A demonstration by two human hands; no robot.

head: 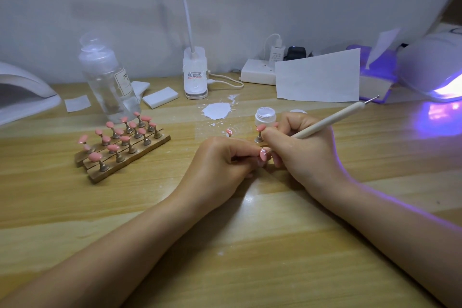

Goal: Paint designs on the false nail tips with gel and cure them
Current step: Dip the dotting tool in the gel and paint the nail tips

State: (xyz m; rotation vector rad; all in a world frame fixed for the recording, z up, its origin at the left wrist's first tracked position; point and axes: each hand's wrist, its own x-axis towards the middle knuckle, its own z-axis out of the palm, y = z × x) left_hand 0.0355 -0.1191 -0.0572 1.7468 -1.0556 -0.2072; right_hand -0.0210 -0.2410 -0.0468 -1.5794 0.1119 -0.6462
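My left hand pinches a pink false nail tip with small white dots on it, at the table's middle. My right hand grips a cream dotting pen, its lower end down at that tip and its metal point up to the right. Just behind my hands stand two more pink tips on metal stands, one of them dotted. An open white gel jar sits behind them. Wooden holder strips at the left carry several pink tips. A curing lamp glows violet at the far right.
A clear bottle stands behind the holder, with white pads beside it. A clip lamp base, a power strip, a paper sheet, a white smear and a second lamp at the left line the back.
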